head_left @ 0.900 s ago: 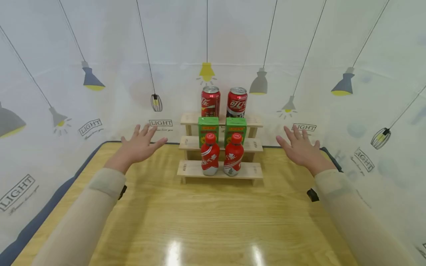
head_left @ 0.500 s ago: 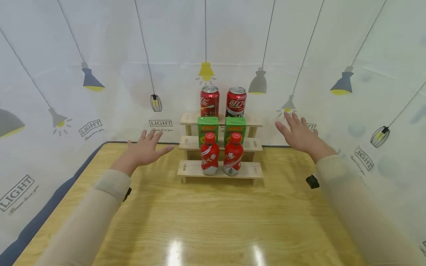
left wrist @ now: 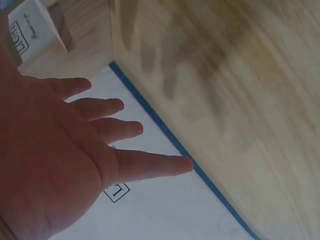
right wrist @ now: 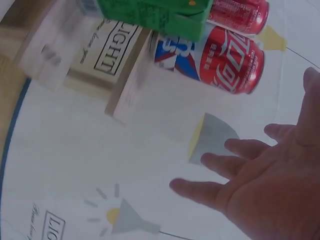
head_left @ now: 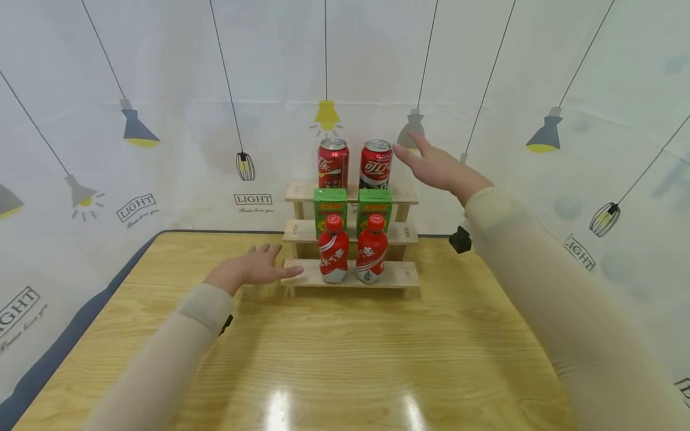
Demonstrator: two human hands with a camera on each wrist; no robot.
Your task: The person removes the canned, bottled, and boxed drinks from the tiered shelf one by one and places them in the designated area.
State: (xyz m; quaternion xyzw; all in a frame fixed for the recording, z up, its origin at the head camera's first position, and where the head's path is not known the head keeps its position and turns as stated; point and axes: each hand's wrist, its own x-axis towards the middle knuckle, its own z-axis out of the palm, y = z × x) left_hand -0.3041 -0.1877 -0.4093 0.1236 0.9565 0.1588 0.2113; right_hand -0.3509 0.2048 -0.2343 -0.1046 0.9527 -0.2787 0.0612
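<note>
My right hand [head_left: 433,166], fingers spread, is beside the right-hand red Coca-Cola can [head_left: 376,164] on the top step of a wooden three-step stand [head_left: 401,273]. In the right wrist view that can [right wrist: 220,60] lies beyond the fingers, with a gap between. A second cola can [head_left: 333,164] stands to its left. My left hand [head_left: 250,266] is empty, thumb extended, by the left end of the bottom step. Two green drink cartons [head_left: 330,209] [head_left: 374,209] occupy the middle step. On the bottom step are two red bottles [head_left: 333,251] [head_left: 372,251] with red caps.
The stand is at the back of a wood-grain table [head_left: 334,353]. Behind it hangs a white sheet [head_left: 188,120] printed with lamps and "LIGHT" labels. Dark blue edging [head_left: 91,308] runs along the table's left side. A small black device [head_left: 460,239] sits at the right wrist.
The right hand has moved left and up to the right-hand can. The left hand has come right and lower, nearer the bottom step. Cans, cartons and bottles keep their places on the stand.
</note>
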